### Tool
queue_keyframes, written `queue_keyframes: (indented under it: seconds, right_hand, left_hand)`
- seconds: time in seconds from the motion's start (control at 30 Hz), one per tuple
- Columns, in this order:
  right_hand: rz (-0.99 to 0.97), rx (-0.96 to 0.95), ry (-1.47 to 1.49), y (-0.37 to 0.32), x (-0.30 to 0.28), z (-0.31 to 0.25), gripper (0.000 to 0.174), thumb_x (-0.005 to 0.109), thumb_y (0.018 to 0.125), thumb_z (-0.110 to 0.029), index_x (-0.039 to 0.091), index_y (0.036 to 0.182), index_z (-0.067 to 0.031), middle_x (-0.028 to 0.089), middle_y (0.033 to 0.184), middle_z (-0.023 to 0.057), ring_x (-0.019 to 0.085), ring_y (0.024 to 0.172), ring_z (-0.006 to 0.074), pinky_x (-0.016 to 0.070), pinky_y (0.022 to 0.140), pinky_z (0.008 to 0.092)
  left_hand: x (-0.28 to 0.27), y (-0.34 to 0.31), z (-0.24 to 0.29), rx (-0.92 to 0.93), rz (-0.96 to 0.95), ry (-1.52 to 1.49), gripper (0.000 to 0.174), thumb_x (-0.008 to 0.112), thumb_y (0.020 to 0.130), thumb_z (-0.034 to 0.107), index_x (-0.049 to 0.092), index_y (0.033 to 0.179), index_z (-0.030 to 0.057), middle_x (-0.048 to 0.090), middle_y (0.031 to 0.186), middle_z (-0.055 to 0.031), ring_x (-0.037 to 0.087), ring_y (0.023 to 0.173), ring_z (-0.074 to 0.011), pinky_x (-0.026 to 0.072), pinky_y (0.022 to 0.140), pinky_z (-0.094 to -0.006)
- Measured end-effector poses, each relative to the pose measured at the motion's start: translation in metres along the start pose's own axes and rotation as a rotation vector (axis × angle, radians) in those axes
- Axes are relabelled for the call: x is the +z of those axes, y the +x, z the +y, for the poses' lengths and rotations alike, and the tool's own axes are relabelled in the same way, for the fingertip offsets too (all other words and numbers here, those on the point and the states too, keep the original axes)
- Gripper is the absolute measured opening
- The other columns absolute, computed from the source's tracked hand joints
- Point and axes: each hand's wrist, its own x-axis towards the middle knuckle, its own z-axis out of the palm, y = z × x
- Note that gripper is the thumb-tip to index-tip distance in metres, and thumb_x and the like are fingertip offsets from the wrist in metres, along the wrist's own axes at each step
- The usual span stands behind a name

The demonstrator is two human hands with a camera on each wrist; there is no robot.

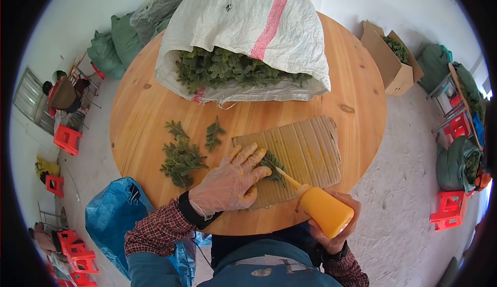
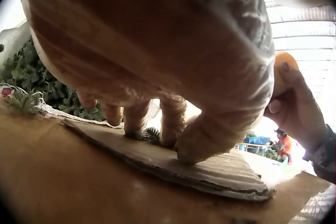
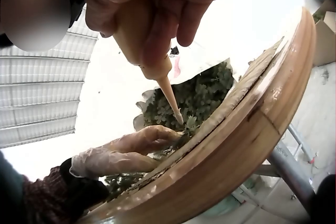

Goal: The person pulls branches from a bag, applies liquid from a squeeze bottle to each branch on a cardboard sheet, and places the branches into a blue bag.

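Gloved in clear plastic, the left hand point(image 1: 225, 183) presses a green sprig point(image 1: 273, 167) onto a cardboard piece point(image 1: 310, 152), its fingers mostly straight. In the left wrist view the fingertips point(image 2: 186, 153) of that hand rest on the cardboard, with a bit of sprig between them. The bare right hand point(image 1: 336, 225) grips a yellow squeeze bottle point(image 1: 324, 209), tilted so its long nozzle point(image 1: 288, 178) points at the sprig. In the right wrist view the nozzle tip is close to the sprig; whether it touches, I cannot tell.
A white woven sack point(image 1: 233, 23) full of greenery point(image 1: 228, 69) lies across the round wooden table's point(image 1: 357, 126) far side. Loose sprigs point(image 1: 181, 162) lie left of the cardboard. A blue bag point(image 1: 111, 219) is at the near left edge. Red stools point(image 1: 448, 209) and a carton point(image 1: 393, 74) stand beyond.
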Motion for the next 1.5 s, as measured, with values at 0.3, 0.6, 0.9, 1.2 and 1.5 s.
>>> queue_keyframes:
  seconds: [0.3, 0.6, 0.9, 1.2, 1.5]
  right_hand:
    - [0.006, -0.044, -0.037, 0.002, 0.0, 0.001, 0.076, 0.085, 0.07, -0.038, 0.043, 0.123, -0.0026, 0.059, 0.111, 0.0181, 0.062, 0.1, 0.0277, 0.0507, 0.09, 0.0397]
    - [-0.015, 0.014, -0.02, 0.001, -0.002, 0.0, 0.074, 0.085, 0.07, -0.038, 0.044, 0.121, -0.0026, 0.059, 0.109, 0.018, 0.062, 0.101, 0.0275, 0.0508, 0.09, 0.0393]
    - [-0.003, -0.053, -0.104, -0.007, -0.014, -0.004, 0.074, 0.085, 0.07, -0.04, 0.045, 0.12, -0.0027, 0.06, 0.108, 0.0177, 0.063, 0.099, 0.0269, 0.0514, 0.088, 0.0375]
    - [-0.038, -0.035, -0.091, -0.02, -0.029, -0.013, 0.075, 0.09, 0.069, -0.022, 0.041, 0.122, -0.0014, 0.062, 0.114, 0.0217, 0.064, 0.105, 0.0299, 0.0515, 0.092, 0.0406]
    - [-0.009, -0.01, -0.064, -0.028, -0.039, -0.016, 0.074, 0.088, 0.071, -0.024, 0.04, 0.122, -0.0007, 0.061, 0.113, 0.0217, 0.064, 0.104, 0.0297, 0.0516, 0.092, 0.0407]
  left_hand:
    - [0.0, -0.001, 0.0, -0.01, -0.018, 0.004, 0.047, 0.061, 0.08, 0.022, 0.057, 0.125, 0.0092, 0.045, 0.143, -0.0219, 0.037, 0.138, -0.0385, 0.0266, 0.115, -0.0543]
    - [0.001, -0.001, -0.001, -0.014, -0.014, -0.003, 0.047, 0.061, 0.08, 0.022, 0.056, 0.125, 0.0103, 0.044, 0.144, -0.0211, 0.037, 0.138, -0.0372, 0.0261, 0.115, -0.0537]
    - [0.002, -0.001, 0.0, -0.035, -0.03, -0.012, 0.046, 0.059, 0.079, 0.019, 0.055, 0.124, 0.0122, 0.042, 0.146, -0.019, 0.034, 0.14, -0.0364, 0.0259, 0.115, -0.0542]
    - [0.003, -0.001, 0.0, -0.037, -0.029, -0.008, 0.045, 0.058, 0.079, 0.019, 0.055, 0.124, 0.0135, 0.04, 0.148, -0.0178, 0.032, 0.141, -0.0357, 0.0241, 0.115, -0.0546]
    - [-0.002, -0.001, 0.002, -0.042, -0.043, 0.005, 0.045, 0.058, 0.08, 0.02, 0.054, 0.124, 0.0138, 0.04, 0.148, -0.0174, 0.032, 0.141, -0.0359, 0.024, 0.115, -0.0541]
